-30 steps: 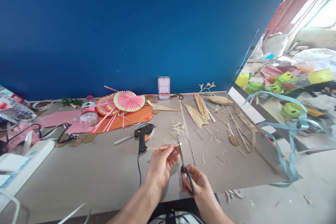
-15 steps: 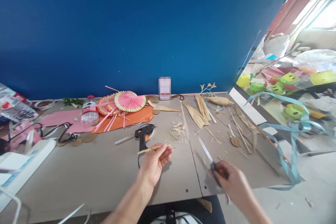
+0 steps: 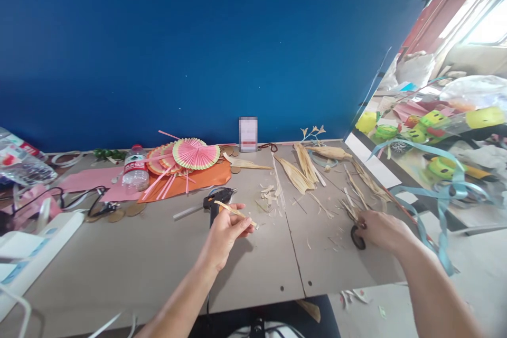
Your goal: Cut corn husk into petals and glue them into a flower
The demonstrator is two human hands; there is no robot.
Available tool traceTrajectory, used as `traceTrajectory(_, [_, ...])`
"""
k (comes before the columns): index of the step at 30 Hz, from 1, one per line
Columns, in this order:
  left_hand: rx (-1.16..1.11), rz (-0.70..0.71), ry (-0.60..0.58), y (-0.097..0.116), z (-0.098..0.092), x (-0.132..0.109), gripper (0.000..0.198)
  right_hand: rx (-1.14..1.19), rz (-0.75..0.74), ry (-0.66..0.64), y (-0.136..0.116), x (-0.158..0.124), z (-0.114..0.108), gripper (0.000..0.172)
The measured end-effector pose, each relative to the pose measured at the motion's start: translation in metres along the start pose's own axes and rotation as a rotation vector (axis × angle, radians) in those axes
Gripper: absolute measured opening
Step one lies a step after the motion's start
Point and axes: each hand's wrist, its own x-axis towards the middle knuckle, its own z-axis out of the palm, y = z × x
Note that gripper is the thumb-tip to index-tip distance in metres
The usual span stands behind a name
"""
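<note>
My left hand (image 3: 232, 229) is closed on a narrow strip of dried corn husk (image 3: 232, 210), which slants down to the right across the fingers. It hovers over the table just in front of a black glue gun (image 3: 213, 199). Off to the right, my right hand (image 3: 378, 228) has its fingers closed on a pair of scissors (image 3: 358, 238). The dark handle loops show beside the fingers, and the blades point away among husk scraps. Larger dried corn husks (image 3: 295, 174) lie farther back. Small husk trimmings (image 3: 269, 195) are scattered mid-table.
Pink paper fans (image 3: 196, 154) rest on orange paper (image 3: 214, 175), beside a plastic bottle (image 3: 135, 168). A white power strip (image 3: 47, 245) stands at the left. Blue ribbon (image 3: 439, 243) hangs along the right edge. A blue partition (image 3: 222, 53) rises behind the table (image 3: 150, 264).
My right hand has moved right and away from me, carrying the scissors to the husk pieces. The left hand has turned over, and its husk strip now slants the other way.
</note>
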Motion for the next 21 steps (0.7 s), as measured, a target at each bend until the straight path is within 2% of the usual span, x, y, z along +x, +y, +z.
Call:
traceTrajectory(2, [0.015,-0.008,-0.023,0.0,-0.001,0.002,0.043,0.075,-0.103,0.117,-0.028,-0.004,-0.006,0.016])
traceTrajectory(4, [0.032,-0.017,-0.048,-0.001,-0.002,0.003,0.045,0.189,-0.363,0.243,-0.065,-0.011,-0.001,0.024])
traceTrajectory(6, [0.045,-0.016,-0.071,-0.001,-0.001,0.003,0.045,0.285,-0.692,0.228,-0.102,-0.02,0.015,0.03])
traceTrajectory(7, [0.049,-0.012,-0.082,0.0,-0.001,0.003,0.045,0.302,-0.771,0.224,-0.118,-0.023,0.026,0.032])
traceTrajectory(10, [0.048,0.005,-0.111,-0.001,0.0,0.002,0.045,0.281,-0.725,0.249,-0.149,-0.031,0.059,0.043])
traceTrajectory(13, [0.031,0.009,-0.134,-0.004,0.002,0.002,0.045,0.247,-0.648,0.275,-0.159,-0.033,0.078,0.052])
traceTrajectory(21, [0.053,0.017,-0.207,-0.006,0.013,0.006,0.045,0.181,-0.582,0.322,-0.168,-0.035,0.075,0.047])
